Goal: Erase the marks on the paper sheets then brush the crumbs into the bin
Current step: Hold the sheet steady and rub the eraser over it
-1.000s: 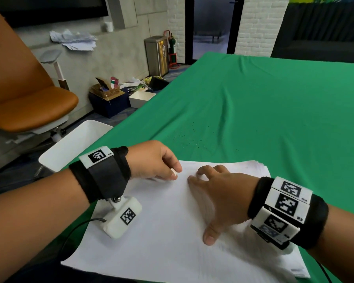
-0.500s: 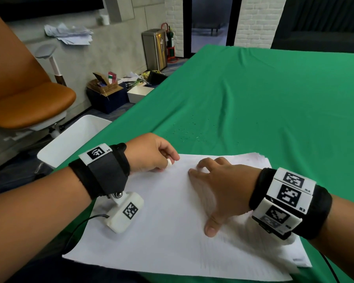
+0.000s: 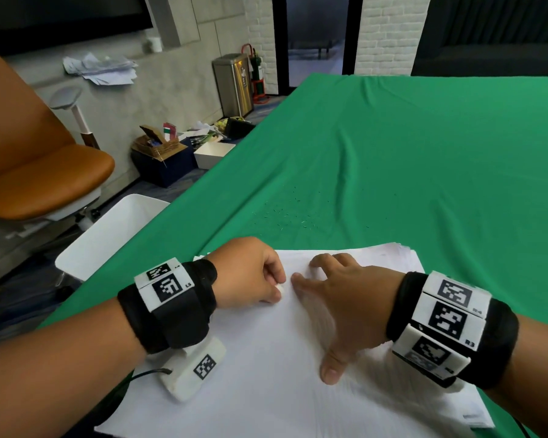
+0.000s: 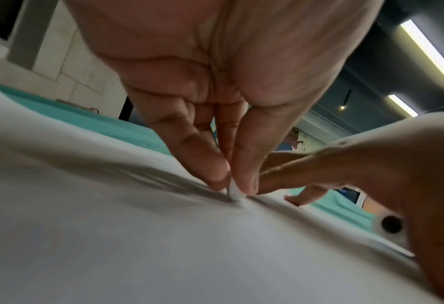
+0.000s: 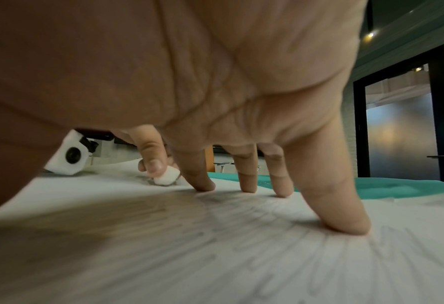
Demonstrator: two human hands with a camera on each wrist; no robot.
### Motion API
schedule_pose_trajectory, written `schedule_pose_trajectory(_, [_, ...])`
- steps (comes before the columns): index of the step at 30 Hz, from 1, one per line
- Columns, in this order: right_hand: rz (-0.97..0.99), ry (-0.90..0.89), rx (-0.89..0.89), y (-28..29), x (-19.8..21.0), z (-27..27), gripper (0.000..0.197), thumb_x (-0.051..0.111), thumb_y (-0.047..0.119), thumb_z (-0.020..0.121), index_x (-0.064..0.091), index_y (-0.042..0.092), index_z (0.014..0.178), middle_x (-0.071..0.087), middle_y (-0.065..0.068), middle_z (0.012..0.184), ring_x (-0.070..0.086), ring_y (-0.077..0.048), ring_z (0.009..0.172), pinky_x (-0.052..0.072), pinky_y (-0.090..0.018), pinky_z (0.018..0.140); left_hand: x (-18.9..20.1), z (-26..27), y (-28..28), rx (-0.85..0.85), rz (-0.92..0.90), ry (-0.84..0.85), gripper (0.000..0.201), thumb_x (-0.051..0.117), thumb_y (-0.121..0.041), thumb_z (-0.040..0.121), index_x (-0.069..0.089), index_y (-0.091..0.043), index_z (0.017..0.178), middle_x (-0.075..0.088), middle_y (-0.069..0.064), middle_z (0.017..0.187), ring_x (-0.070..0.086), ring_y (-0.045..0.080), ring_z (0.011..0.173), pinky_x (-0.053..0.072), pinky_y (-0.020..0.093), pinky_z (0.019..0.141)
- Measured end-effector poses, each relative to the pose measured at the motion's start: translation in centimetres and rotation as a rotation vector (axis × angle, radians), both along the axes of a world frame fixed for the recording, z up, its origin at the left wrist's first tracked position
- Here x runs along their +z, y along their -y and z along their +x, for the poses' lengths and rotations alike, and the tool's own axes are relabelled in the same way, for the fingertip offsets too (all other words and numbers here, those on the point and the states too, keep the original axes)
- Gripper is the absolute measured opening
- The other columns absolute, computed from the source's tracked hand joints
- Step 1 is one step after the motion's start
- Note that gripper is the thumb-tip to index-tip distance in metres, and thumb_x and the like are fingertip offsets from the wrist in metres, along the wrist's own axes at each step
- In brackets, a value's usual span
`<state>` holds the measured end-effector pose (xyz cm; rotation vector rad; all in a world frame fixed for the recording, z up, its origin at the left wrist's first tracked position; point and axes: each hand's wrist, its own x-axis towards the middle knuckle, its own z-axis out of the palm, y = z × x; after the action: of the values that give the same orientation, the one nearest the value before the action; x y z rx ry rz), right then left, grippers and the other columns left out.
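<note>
White sheets of paper in a loose stack (image 3: pixel 266 374) lie at the near edge of the table, whose green cloth (image 3: pixel 424 169) runs wide and bare beyond them toward the far end. The left hand (image 3: pixel 250 275) is curled at the stack's far left part, thumb and fingers pinching a small white eraser (image 3: pixel 280 291) whose tip presses on the top sheet; the left wrist view shows the eraser (image 4: pixel 235 192) squeezed between two fingertips. Just beside it, the right hand (image 3: pixel 342 300) lies spread with straight fingers, fingertips (image 5: pixel 203 184) planted on the paper and holding nothing. The eraser (image 5: pixel 166 178) sits just left of the right index fingertip. Small dark eraser crumbs (image 3: pixel 293 216) are scattered on the cloth just past the stack's far edge. A white rectangular plastic bin (image 3: pixel 114 235) stands on the floor against the table's left edge, near the left wrist. An orange padded chair (image 3: pixel 41 178) stands further left, well apart from the table.
</note>
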<state>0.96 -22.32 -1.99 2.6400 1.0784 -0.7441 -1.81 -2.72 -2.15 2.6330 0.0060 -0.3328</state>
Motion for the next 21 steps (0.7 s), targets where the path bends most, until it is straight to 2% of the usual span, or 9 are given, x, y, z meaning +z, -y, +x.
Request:
schedule_pose_trajectory(6, [-0.023, 0.017, 0.023, 0.0, -0.3, 0.2, 0.143, 0.084, 0.079, 0.051, 0.006, 0.031, 0.161, 0.02, -0.01, 0.157, 0.031, -0.035, 0.142, 0.048, -0.053, 0.105, 0.1, -0.9, 1.3, -0.19, 0.031, -0.123, 0.01, 0.082, -0.024, 0.078, 0.079, -0.029, 0.087, 0.074, -0.016, 0.078, 0.068, 0.001, 0.073, 0.056, 0.021, 0.073])
schedule_pose_trajectory(9, [-0.024, 0.012, 0.024, 0.0, -0.4, 0.1, 0.147, 0.083, 0.079, 0.053, -0.002, 0.032, 0.162, 0.01, -0.012, 0.164, 0.02, -0.037, 0.15, 0.044, -0.055, 0.11, 0.7, 1.0, 0.5, -0.113, 0.147, -0.052, 0.008, 0.079, -0.022, 0.079, 0.077, -0.026, 0.085, 0.07, -0.014, 0.073, 0.065, 0.003, 0.07, 0.051, 0.019, 0.064])
schedule_pose_trajectory(11, [-0.032, -0.018, 0.015, 0.0, -0.3, 0.2, 0.148, 0.083, 0.078, 0.055, -0.009, 0.032, 0.162, -0.004, -0.011, 0.169, 0.005, -0.036, 0.157, 0.037, -0.058, 0.116, 1.0, 2.7, -0.4, -0.042, 0.204, -0.014, 0.006, 0.074, -0.021, 0.081, 0.076, -0.024, 0.085, 0.068, -0.014, 0.073, 0.065, 0.006, 0.073, 0.048, 0.019, 0.064])
schedule_pose_trajectory(13, [-0.046, -0.043, 0.019, -0.1, -0.2, 0.3, 0.149, 0.082, 0.078, 0.057, -0.013, 0.03, 0.162, -0.012, -0.012, 0.17, -0.005, -0.036, 0.158, 0.031, -0.06, 0.119, 1.0, 3.6, -0.9, -0.035, 0.257, 0.036, 0.009, 0.068, -0.019, 0.084, 0.075, -0.024, 0.086, 0.066, -0.014, 0.074, 0.064, 0.01, 0.077, 0.047, 0.021, 0.066])
schedule_pose_trajectory(19, [-0.062, -0.038, 0.029, -0.3, -0.4, 0.3, 0.151, 0.083, 0.076, 0.059, -0.017, 0.029, 0.161, -0.015, -0.011, 0.17, -0.004, -0.037, 0.158, 0.028, -0.059, 0.119, -0.4, 0.2, 1.2, -0.174, 0.192, 0.033, 0.008, 0.069, -0.026, 0.084, 0.072, -0.03, 0.089, 0.067, -0.016, 0.08, 0.063, 0.003, 0.079, 0.054, 0.025, 0.075])
schedule_pose_trajectory(21, [-0.069, -0.048, 0.032, -0.3, -0.3, 0.4, 0.151, 0.082, 0.077, 0.059, -0.017, 0.028, 0.161, -0.016, -0.012, 0.17, -0.004, -0.037, 0.158, 0.029, -0.059, 0.119, -0.4, 1.1, 0.2, -0.128, 0.19, 0.046, 0.006, 0.069, -0.025, 0.084, 0.072, -0.028, 0.088, 0.068, -0.014, 0.08, 0.064, 0.004, 0.078, 0.054, 0.025, 0.075])
